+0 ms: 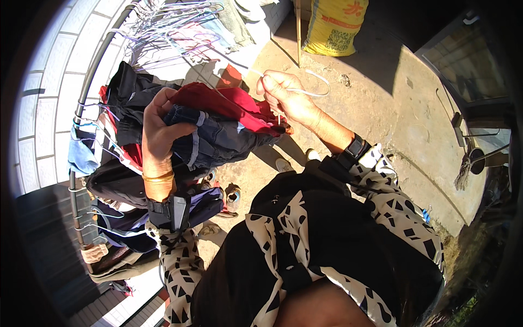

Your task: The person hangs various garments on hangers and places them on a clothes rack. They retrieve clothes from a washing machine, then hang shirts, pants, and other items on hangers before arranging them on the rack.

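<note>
My left hand [159, 128] is closed on a bunched garment, its thumb pressed over the dark blue denim-like cloth [215, 143] with pale edging. Red cloth [220, 103] lies along the top of that bundle; whether both belong to one piece I cannot tell. At the far end of the bundle, my right hand [286, 98] pinches a thin white wire hanger [321, 94]. Its curved hook loops out to the right of my fingers. One wire runs up and left, and another part goes down into the red cloth.
On the left, a dark metal rack rail [81, 103] carries several hung clothes, including a black garment [128, 95]. Bunched empty hangers [169, 32] crowd its far end. A yellow sack [335, 27] stands on the concrete beyond a wooden pole [298, 32]. A mop [464, 171] is at right.
</note>
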Demonstrator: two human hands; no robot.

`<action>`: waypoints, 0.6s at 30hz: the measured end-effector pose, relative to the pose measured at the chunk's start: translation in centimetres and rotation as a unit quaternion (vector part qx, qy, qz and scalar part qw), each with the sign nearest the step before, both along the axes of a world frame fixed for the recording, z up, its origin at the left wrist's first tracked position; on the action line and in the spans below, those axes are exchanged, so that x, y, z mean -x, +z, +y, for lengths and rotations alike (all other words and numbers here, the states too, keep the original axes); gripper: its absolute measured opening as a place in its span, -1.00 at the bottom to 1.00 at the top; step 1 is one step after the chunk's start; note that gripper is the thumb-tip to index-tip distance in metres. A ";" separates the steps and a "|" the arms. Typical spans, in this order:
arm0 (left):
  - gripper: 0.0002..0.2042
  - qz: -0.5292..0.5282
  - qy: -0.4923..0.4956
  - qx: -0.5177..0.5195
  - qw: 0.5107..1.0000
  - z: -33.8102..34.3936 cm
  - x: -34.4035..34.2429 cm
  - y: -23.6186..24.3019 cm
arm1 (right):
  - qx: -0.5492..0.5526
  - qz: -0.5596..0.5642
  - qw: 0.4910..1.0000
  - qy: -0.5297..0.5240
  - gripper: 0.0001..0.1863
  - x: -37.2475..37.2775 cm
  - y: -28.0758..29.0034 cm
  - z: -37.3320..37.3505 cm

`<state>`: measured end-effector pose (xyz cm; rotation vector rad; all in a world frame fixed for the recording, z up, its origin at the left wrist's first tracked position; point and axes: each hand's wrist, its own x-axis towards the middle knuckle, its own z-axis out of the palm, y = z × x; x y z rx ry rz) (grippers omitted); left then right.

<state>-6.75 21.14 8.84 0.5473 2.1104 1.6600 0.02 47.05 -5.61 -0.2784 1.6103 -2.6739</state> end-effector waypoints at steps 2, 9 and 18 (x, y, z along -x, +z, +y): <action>-0.45 0.033 0.043 0.022 0.998 -0.3 -0.3 1.3 | -0.129 0.047 0.990 -0.040 -0.61 -0.7 -1.2 1.2; -0.47 0.049 -0.019 0.015 0.998 1.6 -0.6 1.7 | 0.149 0.127 0.974 -0.114 -0.59 -0.4 5.6 7.3; -0.56 0.030 -0.034 -0.008 0.999 5.0 -1.5 2.5 | 0.082 0.156 0.978 -0.112 -0.59 -2.2 5.4 3.5</action>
